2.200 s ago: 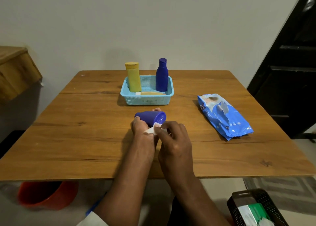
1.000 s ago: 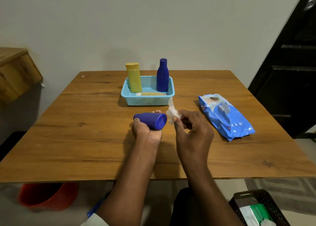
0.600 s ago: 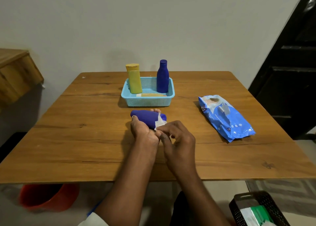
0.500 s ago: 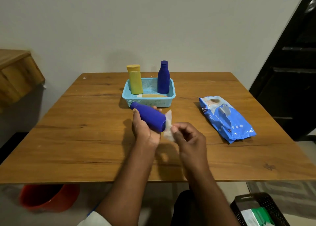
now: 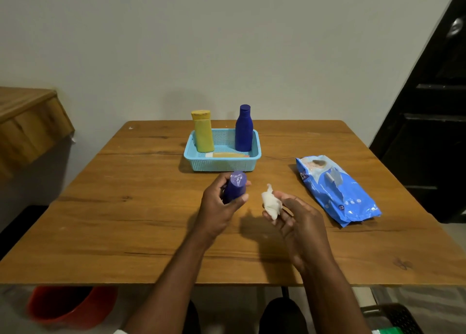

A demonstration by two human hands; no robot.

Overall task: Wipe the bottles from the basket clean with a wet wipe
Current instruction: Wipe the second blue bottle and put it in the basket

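My left hand grips a dark blue bottle just in front of the light blue basket, its flat bottom turned up toward the camera. To its right, apart from the bottle, my right hand holds a crumpled white wet wipe in its fingers. Inside the basket stand a yellow bottle on the left and a second blue bottle on the right. A flat orange tube lies along the basket's front wall.
A blue wet wipe pack lies on the right side of the wooden table. Under the table's left edge is a red bucket. A black crate sits on the floor at the lower right. A dark door is at the right.
My left hand has turned the blue bottle from lying sideways to bottom-up. My right hand drew the wipe off the bottle and now holds it apart, to the right.
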